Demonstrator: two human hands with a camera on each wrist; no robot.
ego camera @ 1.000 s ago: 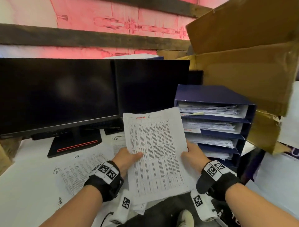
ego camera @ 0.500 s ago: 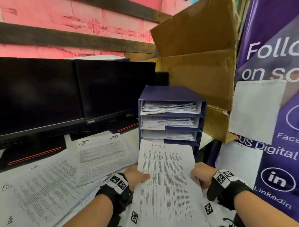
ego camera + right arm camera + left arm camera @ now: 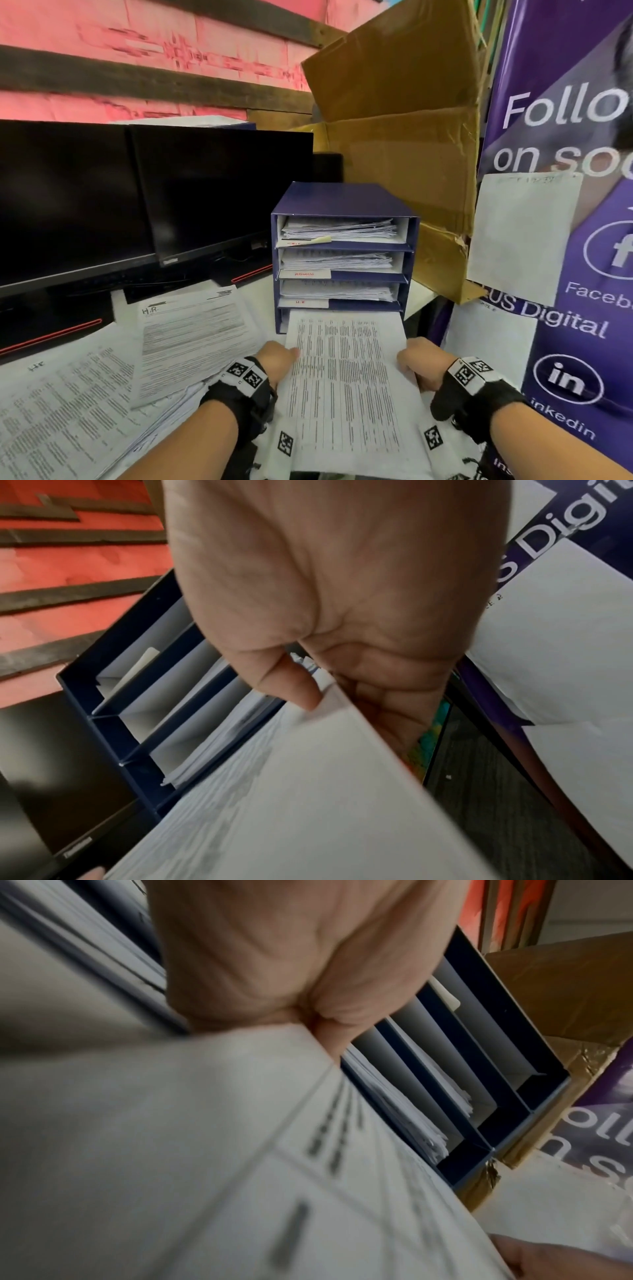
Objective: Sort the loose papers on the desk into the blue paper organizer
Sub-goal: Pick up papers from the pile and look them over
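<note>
The desk (image 3: 61, 346) carried the bulk of what was left: a spread of loose papers (image 3: 85, 407) fanned over its left half below the two dark monitors (image 3: 144, 202), topped by a printed form marked "H.R." (image 3: 195, 335). None of that looked sorted yet. At the desk's right edge, against the cardboard box (image 3: 404, 144), stood the blue paper organizer (image 3: 342, 195), its three upper shelves each already holding a stack. The sheaf of printed tables (image 3: 342, 383) lay with its far edge just inside the bottom slot, most of its length outside. The left hand (image 3: 277, 358) pinched its left edge, thumb on top, and the right hand (image 3: 419, 359) gripped the right edge likewise. I judged this sheaf nearly filed, with the desk pile the larger job remaining
</note>
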